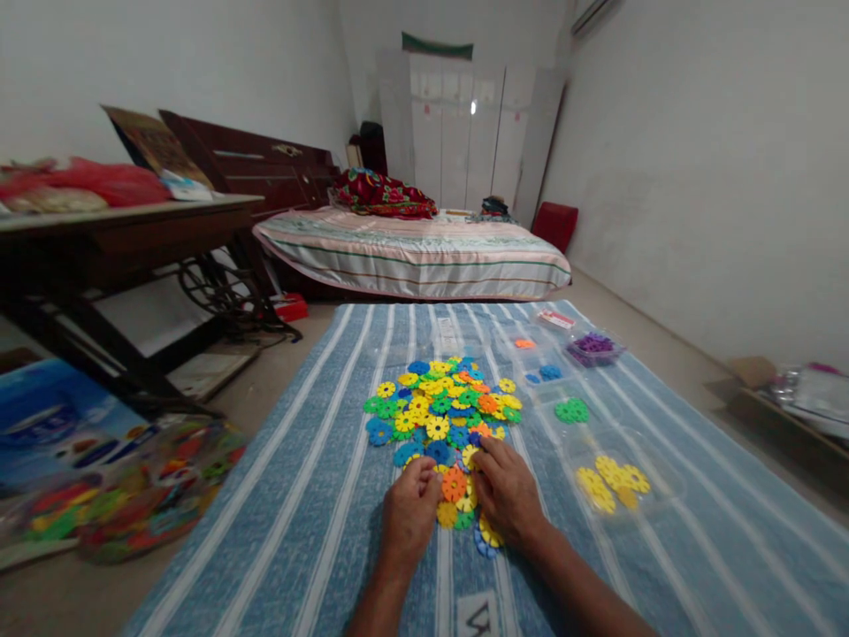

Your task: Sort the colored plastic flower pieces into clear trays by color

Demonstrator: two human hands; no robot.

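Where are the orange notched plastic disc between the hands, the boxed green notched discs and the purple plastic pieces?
Orange disc [455, 486]: head view, its face.
Boxed green discs [571, 410]: head view, cluster's middle.
Purple pieces [592, 345]: head view, heap's middle.

From where I stand, the cloth [292, 469] lies open left of the pile [438, 398]. That heap blocks the left hand [412, 504] and right hand [509, 488] straight ahead; a narrower lane separates it from the boxes [671, 485].

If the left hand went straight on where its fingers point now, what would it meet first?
The left hand would probably meet the pile of colourful discs first; it may already touch them, but depth is unclear.
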